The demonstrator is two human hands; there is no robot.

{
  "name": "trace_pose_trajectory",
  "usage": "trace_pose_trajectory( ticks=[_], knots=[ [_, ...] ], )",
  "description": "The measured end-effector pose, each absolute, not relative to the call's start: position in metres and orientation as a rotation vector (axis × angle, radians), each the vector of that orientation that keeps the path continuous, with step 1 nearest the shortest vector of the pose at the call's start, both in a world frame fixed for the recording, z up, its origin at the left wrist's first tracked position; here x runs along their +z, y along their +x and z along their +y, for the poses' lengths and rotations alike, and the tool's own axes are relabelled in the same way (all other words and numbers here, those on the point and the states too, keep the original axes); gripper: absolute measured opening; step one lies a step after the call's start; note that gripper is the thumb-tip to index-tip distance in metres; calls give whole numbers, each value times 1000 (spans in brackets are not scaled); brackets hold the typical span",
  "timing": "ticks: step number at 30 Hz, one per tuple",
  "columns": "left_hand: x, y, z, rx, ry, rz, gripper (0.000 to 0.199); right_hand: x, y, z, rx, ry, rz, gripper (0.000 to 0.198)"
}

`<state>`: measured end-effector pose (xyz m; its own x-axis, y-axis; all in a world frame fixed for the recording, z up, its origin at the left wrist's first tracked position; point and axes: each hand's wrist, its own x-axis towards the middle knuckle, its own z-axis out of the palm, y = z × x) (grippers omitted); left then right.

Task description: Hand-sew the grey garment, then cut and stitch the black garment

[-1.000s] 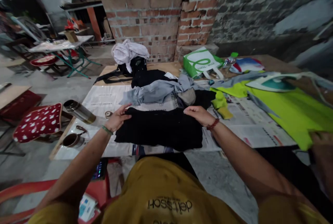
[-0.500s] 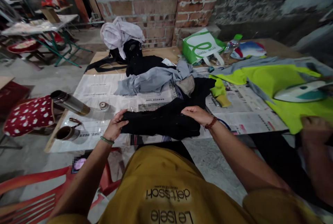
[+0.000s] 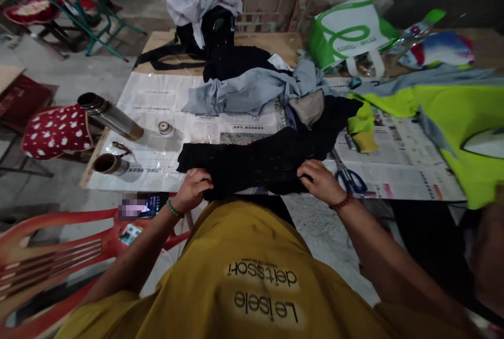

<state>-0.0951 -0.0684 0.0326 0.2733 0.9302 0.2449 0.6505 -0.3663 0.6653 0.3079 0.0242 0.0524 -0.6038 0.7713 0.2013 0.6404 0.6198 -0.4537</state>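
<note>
A piece of black cloth (image 3: 252,163) lies stretched along the near edge of the newspaper-covered table (image 3: 151,173). Pale stitch marks run along it. My left hand (image 3: 195,187) grips its near edge toward the left, fingers closed. Farther right, my right hand (image 3: 317,179) pinches the same near edge. Blue-handled scissors (image 3: 350,179) lie just beyond my right hand, partly under the cloth. The cloth's far right end reaches a small beige piece of fabric (image 3: 309,108) and a grey garment (image 3: 244,92).
A thermos (image 3: 112,116), its cap (image 3: 165,129) and a cup (image 3: 110,164) stand at left. A green-white bag (image 3: 350,34) is at the back. An iron (image 3: 486,143) rests on a yellow-grey garment (image 3: 452,103), near another person's arm (image 3: 490,255). A red chair (image 3: 106,239) stands at near left.
My view has tipped downward. Both hands have drawn closer to my body and now hold the cloth's near edge, which lies flatter. The scissors have come into fuller view.
</note>
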Motion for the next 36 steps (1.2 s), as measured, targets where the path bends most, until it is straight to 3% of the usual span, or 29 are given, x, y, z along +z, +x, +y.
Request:
trace_pose_trajectory(
  ticks=[10, 15, 18, 22, 26, 30, 34, 36],
  knots=[
    [35, -97, -66, 854, 1662, 1414, 7, 54, 307, 18, 650, -1223, -2309, 11],
    [40, -96, -46, 1000, 1413, 1784, 38, 55, 296, 30, 854, -1439, -2116, 17],
    [57, -80, -31, 1185, 1555, 1879, 42, 54, 288, 38, 902, -1483, -2062, 18],
    [79, -24, -12, 1161, 1741, 1528, 26, 52, 284, 41, 897, -1479, -2043, 16],
    [71, 46, 11, 900, 1888, 1192, 27, 52, 284, 38, 889, -1463, -2010, 15],
    [49, 88, 24, 631, 1994, 1183, 22, 61, 283, 28, 730, -1435, -2059, 10],
    [36, 93, 23, 661, 1926, 1231, 15, 67, 282, 3, 326, -1424, -1981, 6],
    [34, 90, 21, 699, 1878, 1211, 14, 64, 280, -12, 286, -1485, -1871, 9]
  ],
)
